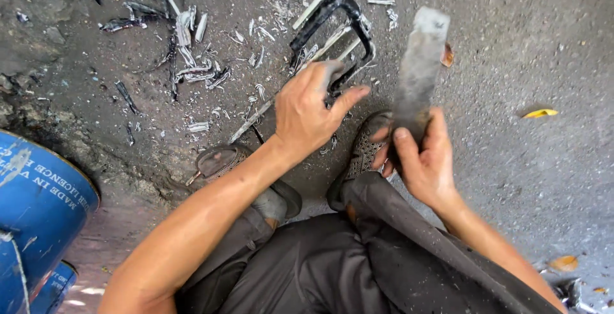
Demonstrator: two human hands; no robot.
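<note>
Right hand [425, 164] is closed around the handle of a flat, stiff, heavy-looking blade [417, 71]. Left hand [311, 110], fingers curled, steadies a rigid black cable loop [332, 26] on the floor [531, 52].

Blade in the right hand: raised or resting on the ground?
Raised. The right hand grips the blade at its lower end, and it points up and away, motion-blurred, clear of the cable bundle under the left hand.
</note>
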